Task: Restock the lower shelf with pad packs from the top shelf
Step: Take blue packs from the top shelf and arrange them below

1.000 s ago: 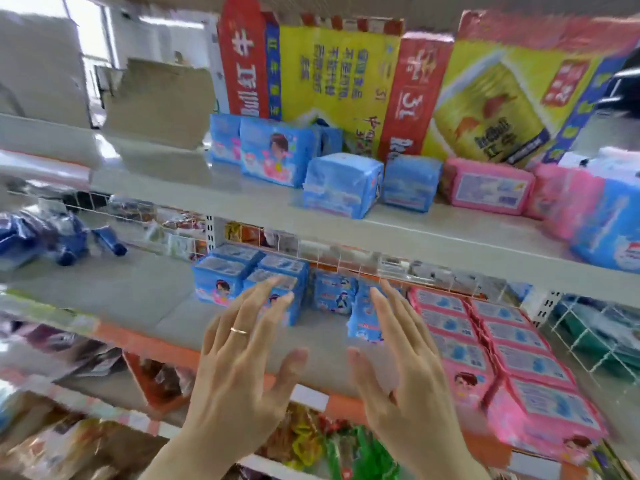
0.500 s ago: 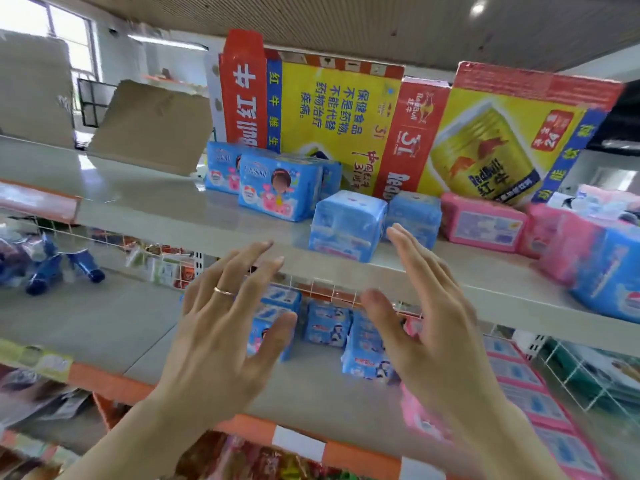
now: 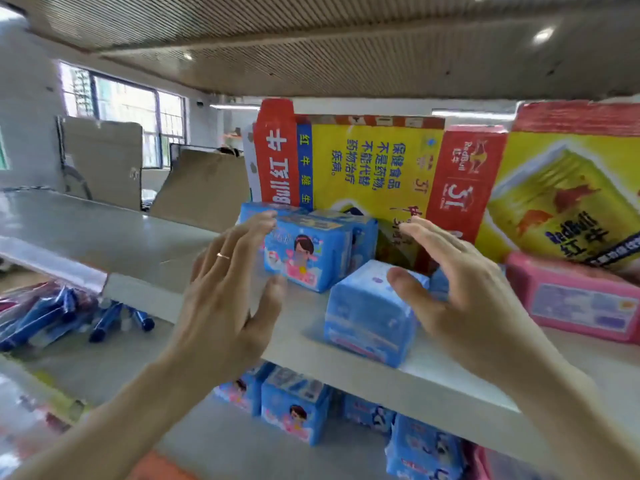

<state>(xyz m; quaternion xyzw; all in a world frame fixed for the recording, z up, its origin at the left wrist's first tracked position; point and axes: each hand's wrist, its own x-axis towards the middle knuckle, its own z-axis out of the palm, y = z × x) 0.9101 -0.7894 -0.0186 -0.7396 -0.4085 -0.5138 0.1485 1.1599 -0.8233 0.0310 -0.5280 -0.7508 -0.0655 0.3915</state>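
spanning the view, the top shelf [image 3: 138,244] carries the stock: tall red and yellow cartons [image 3: 374,168] stand along its back, a pink pack [image 3: 581,303] lies to the right, and blue pad packs sit in the middle. the lower shelf [image 3: 221,441] beneath holds a short row of matching blue packs [image 3: 294,414], and it looks able to take more. up top, a printed blue pack [image 3: 308,254] stands upright with others behind it, and a plain blue pack [image 3: 367,313] sits in front and to its right, askew, one corner toward the shelf edge. both lie between the hands. the left hand [image 3: 225,299] is spread, straight-fingered, just beside the printed pack's left end, gripping nothing. the right hand [image 3: 460,289] is likewise splayed and loose, thumb over the plain pack's top, contact unclear. it is the nearer hand to that pack, so closing inward should trap it
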